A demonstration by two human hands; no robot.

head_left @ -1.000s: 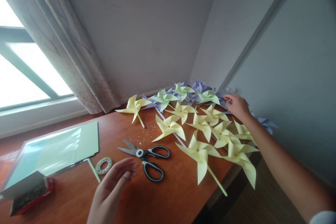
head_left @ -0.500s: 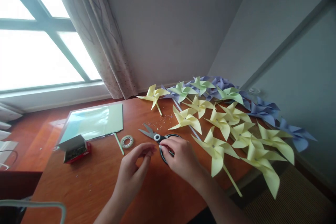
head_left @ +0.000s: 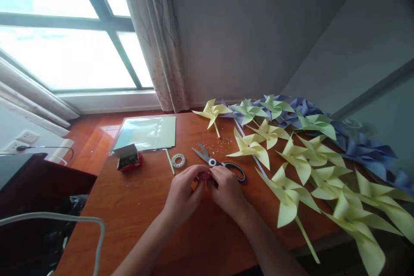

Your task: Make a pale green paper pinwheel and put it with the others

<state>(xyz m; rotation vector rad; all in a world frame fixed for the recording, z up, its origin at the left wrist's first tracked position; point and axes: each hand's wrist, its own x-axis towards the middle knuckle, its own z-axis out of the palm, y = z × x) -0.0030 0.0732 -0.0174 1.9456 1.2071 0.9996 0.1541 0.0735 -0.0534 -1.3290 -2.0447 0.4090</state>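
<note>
My left hand [head_left: 182,192] and my right hand [head_left: 228,190] meet fingertip to fingertip over the wooden desk [head_left: 145,220]. Together they pinch a tiny item [head_left: 205,176] that is too small to identify. Just beyond the fingers lie black-handled scissors [head_left: 217,163], shut, with small paper scraps [head_left: 223,142] past them. Yellow paper pinwheels [head_left: 286,189] on sticks are spread to the right of my right hand.
Green pinwheels [head_left: 247,111] and purple pinwheels [head_left: 368,151] line the wall side. A green paper sheet [head_left: 147,133], a small red box [head_left: 128,158], a tape ring [head_left: 178,160] and a green straw [head_left: 170,161] lie to the left. A window and a curtain stand behind.
My right hand came back from the far pinwheels to meet my left hand in front of the scissors. The fingertips have closed together. My view has swung left.
</note>
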